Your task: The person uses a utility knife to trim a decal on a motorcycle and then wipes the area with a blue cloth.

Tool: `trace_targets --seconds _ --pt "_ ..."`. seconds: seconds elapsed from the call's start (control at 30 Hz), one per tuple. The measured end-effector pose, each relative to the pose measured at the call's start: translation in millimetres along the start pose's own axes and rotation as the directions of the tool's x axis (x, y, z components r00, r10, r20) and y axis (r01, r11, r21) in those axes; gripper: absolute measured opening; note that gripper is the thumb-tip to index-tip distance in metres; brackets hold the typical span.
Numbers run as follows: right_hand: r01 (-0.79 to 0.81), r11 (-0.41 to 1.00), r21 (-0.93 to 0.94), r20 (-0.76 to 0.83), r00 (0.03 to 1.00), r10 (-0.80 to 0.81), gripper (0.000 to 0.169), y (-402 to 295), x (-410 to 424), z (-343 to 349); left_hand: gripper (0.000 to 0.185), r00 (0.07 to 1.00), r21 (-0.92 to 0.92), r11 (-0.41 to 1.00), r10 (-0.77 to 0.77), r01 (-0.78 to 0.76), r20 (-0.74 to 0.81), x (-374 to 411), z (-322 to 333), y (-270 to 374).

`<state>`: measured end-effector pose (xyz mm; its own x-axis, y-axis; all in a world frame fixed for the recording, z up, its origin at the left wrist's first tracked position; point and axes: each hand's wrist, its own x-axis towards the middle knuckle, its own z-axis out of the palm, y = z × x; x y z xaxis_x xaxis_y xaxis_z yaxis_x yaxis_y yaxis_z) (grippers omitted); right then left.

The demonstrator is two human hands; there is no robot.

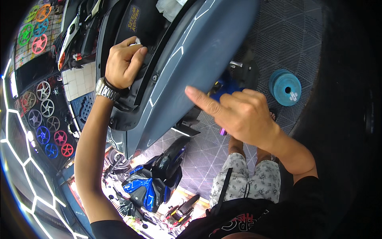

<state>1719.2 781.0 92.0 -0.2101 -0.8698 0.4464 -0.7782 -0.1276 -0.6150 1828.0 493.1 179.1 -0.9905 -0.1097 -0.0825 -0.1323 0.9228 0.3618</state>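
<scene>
My left hand (pixel 124 64), with a metal watch (pixel 106 89) at the wrist, is closed around a small shiny metal object (pixel 136 41), mostly hidden by the fingers. It is over the open black under-seat area (pixel 149 27) of a motor scooter. Beside it runs the scooter's glossy grey side panel (pixel 191 65). My right hand (pixel 241 115) has its index finger stretched out over the panel's lower edge; whether the fingertip touches is unclear. Its other fingers are curled, their inner side hidden. A purple part (pixel 223 131) shows just below them. A white plastic bag (pixel 170 8) lies at the compartment's top.
A blue round container (pixel 285 88) stands on the patterned floor mat (pixel 283 38) at right. A blue and black motorcycle (pixel 149 185) is parked at lower left, with more motorcycles behind. Coloured wheel rims (pixel 43 134) hang along the left. A bare foot (pixel 272 116) shows near my right hand.
</scene>
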Motion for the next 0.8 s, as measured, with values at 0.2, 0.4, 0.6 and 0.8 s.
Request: trace_targets --seconds 0.2,0.4,0.6,0.8 --pt "-0.096 0.995 -0.039 -0.156 0.984 0.089 0.078 41.0 -2.3 -0.5 0.031 0.998 0.016 0.998 -0.055 0.054 0.033 0.5 -0.4 1.9" --pt "-0.243 0.97 0.031 -0.257 0.935 0.243 0.077 68.1 2.5 -6.2 0.031 0.997 0.033 0.997 -0.071 0.07 0.02 3.3 1.8 3.4" --pt "-0.29 0.33 0.898 -0.045 0.685 0.727 0.036 66.8 -12.0 -30.4 0.03 0.999 -0.018 0.999 -0.05 0.05 0.009 4.9 1.3 7.6" --pt "0.003 -0.199 0.98 0.151 0.642 0.752 0.031 21.7 -11.8 -30.6 0.031 1.0 -0.024 1.0 0.004 -0.004 -0.012 5.7 0.6 8.1"
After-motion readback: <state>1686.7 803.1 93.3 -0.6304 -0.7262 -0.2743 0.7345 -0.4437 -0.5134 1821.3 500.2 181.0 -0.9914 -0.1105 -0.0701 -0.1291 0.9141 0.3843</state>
